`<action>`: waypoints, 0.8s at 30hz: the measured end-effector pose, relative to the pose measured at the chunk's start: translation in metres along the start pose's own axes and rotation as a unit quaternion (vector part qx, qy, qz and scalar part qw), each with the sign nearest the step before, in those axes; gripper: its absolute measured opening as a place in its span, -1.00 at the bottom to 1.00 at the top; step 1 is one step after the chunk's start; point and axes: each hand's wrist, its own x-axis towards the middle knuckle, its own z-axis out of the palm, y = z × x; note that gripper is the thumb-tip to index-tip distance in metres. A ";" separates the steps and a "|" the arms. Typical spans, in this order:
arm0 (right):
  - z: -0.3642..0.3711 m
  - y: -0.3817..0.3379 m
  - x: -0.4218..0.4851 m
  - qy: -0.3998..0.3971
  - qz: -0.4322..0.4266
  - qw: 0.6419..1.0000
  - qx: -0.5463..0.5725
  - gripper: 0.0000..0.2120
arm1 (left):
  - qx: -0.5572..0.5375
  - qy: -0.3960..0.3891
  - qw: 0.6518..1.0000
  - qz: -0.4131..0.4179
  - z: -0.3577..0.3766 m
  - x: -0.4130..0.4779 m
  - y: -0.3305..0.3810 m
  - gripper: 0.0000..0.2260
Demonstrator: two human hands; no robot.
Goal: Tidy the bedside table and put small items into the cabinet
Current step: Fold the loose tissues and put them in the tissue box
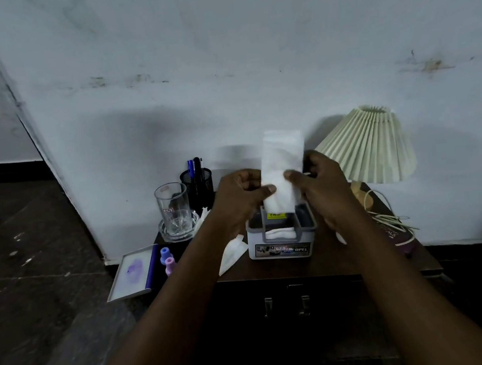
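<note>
A folded white tissue (283,159) stands upright above a grey tissue box (282,239) on the dark wooden bedside table (326,258). My left hand (243,197) pinches its left edge and my right hand (321,185) pinches its right edge. More white tissue shows in the box's slot. Two loose tissues lie on the table, one (231,254) left of the box, another (203,216) further back. The cabinet doors with metal handles (286,304) are below the tabletop, closed.
A glass (173,208) in a glass dish, a black mesh pen holder (198,184), two small pastel bottles (167,259) and a framed picture (134,272) overhanging the left edge. A pleated lamp (371,146) with its cord and a purple item stand right.
</note>
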 end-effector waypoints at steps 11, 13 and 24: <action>0.005 0.018 0.033 -0.055 -0.087 0.973 -0.208 -0.93 | 0.122 0.009 0.991 0.062 -0.006 0.038 -0.032 -0.68; 0.007 0.034 0.035 -0.071 -0.095 0.964 -0.237 -0.71 | 0.164 0.004 0.985 0.056 -0.008 0.042 -0.044 -0.67; -0.005 0.056 0.040 -0.106 -0.021 0.962 -0.251 -0.81 | 0.313 -0.008 0.949 0.044 -0.010 0.047 -0.046 -0.62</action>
